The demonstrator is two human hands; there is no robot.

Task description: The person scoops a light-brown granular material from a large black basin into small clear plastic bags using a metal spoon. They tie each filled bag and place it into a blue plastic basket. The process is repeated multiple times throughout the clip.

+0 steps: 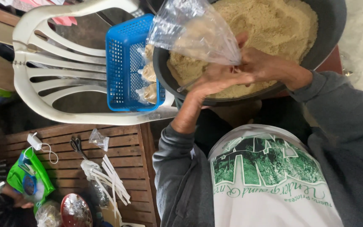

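Both hands are working right over the dark basin (332, 25) of tan grain, so anything spilled is falling back in. The left hand (213, 82) and right hand (261, 63) are pinching the neck of a clear plastic bag (194, 31), fingers closed around it, the bag lying tilted across the basin's rim. Beside the basin, a blue basket (122, 63) on a white plastic chair (47, 75) is holding filled bags within easy reach.

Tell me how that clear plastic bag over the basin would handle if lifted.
The clear plastic bag looks thin and creased, so probably floppy. It seems nearly empty, so likely light. Both hands, left hand and right hand, pinch its neck, suggesting it slips or collapses easily.
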